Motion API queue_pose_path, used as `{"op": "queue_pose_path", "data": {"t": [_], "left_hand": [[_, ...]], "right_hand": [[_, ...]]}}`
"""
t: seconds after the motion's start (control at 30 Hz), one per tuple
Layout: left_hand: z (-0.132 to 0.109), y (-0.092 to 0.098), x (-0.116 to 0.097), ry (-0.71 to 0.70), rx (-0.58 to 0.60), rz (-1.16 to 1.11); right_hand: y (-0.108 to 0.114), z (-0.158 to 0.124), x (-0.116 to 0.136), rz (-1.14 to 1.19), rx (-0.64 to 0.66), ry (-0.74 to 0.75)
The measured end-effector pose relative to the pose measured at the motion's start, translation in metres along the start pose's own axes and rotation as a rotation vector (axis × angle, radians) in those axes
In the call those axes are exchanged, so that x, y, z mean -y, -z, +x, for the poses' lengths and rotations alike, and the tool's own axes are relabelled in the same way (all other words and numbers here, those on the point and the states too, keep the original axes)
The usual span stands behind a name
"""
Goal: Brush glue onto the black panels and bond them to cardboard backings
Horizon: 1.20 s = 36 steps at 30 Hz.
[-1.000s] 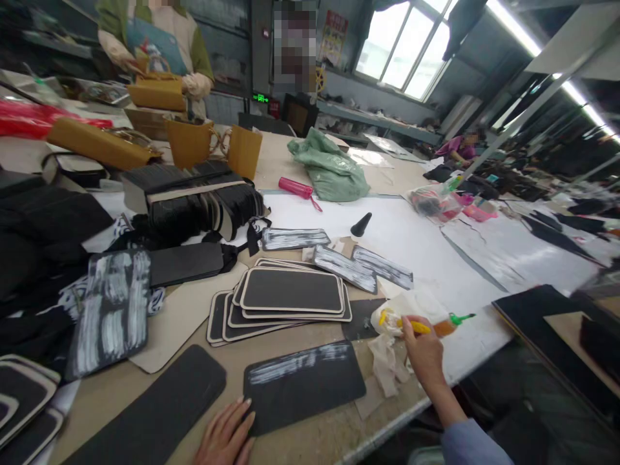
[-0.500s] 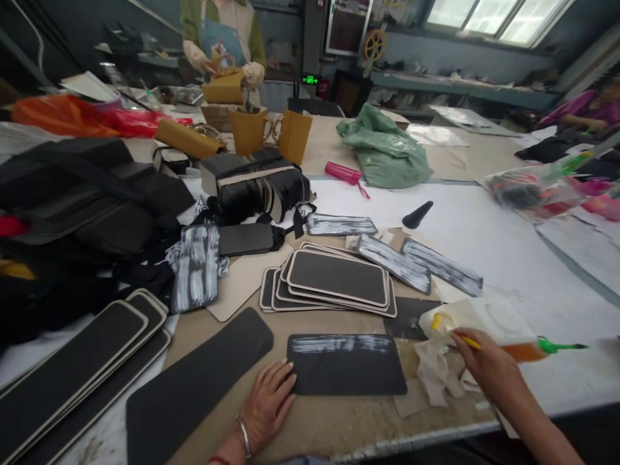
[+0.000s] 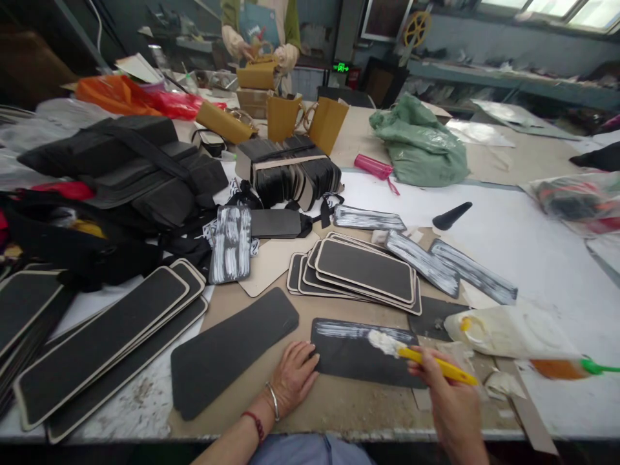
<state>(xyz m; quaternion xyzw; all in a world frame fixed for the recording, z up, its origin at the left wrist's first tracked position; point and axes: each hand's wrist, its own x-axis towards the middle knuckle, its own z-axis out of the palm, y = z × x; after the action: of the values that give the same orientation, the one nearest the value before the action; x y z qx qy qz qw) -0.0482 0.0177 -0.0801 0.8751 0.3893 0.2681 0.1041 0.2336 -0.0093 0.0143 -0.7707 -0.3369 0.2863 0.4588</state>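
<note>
My right hand (image 3: pixel 453 403) grips a yellow-handled brush (image 3: pixel 443 367), its tip loaded with white paste and resting on a black rectangular panel (image 3: pixel 346 361). White streaks run along the panel's far edge. My left hand (image 3: pixel 294 373) lies with fingers stretched at the panel's left edge. To its left is a longer bare black panel (image 3: pixel 232 352) with cut corners. A stack of black panels with beige borders (image 3: pixel 365 266) sits behind the panel under the brush. A whitish plastic container (image 3: pixel 516 330) lies on its side to the right, with a yellow smear at its opening.
White-streaked panels, one at the left (image 3: pixel 230 245) and one at the right (image 3: pixel 423 261), lie around the stack. Long bordered panels (image 3: pixel 104 342) are at the left. Behind stand a banded black bundle (image 3: pixel 290 169) and a green plastic bag (image 3: pixel 421 145). Another person (image 3: pixel 261 39) handles tan bags across the table.
My right hand has brought the brush from the container's opening leftward onto the black panel, with white paste on its tip. My left hand stays at the panel's edge. The view has shifted.
</note>
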Motion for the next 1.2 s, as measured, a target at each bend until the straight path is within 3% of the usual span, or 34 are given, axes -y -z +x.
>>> {"op": "queue_pose_path", "data": {"t": [0.13, 0.2, 0.27, 0.37, 0.67, 0.87, 0.97, 1.03, 1.2], "left_hand": [[-0.001, -0.001, 0.001, 0.009, 0.002, -0.03], [0.0, 0.0, 0.001, 0.017, 0.001, -0.042], [0.0, 0.001, 0.001, 0.025, -0.002, -0.048], [0.0, 0.001, 0.0, 0.028, -0.013, -0.049], [-0.002, -0.005, 0.004, -0.01, -0.089, -0.017], [-0.003, -0.007, 0.005, -0.028, -0.084, -0.007], [-0.002, -0.004, 0.004, -0.004, -0.069, -0.035], [0.0, 0.0, 0.004, 0.017, -0.031, -0.071], [0.004, 0.006, 0.016, 0.005, 0.039, -0.205]], "right_hand": [[-0.084, -0.024, 0.021, 0.138, 0.164, -0.067], [-0.106, -0.029, 0.024, 0.163, 0.196, -0.074], [-0.114, -0.029, 0.021, 0.167, 0.204, -0.081], [-0.103, -0.021, 0.007, 0.11, 0.147, -0.081], [0.003, 0.025, -0.026, -0.146, -0.193, -0.042], [0.043, 0.037, -0.039, -0.302, -0.284, -0.026], [0.044, 0.027, -0.031, -0.333, -0.277, -0.026], [0.034, 0.011, -0.02, -0.287, -0.214, -0.001], [-0.022, -0.044, 0.005, -0.109, 0.045, -0.011]]}}
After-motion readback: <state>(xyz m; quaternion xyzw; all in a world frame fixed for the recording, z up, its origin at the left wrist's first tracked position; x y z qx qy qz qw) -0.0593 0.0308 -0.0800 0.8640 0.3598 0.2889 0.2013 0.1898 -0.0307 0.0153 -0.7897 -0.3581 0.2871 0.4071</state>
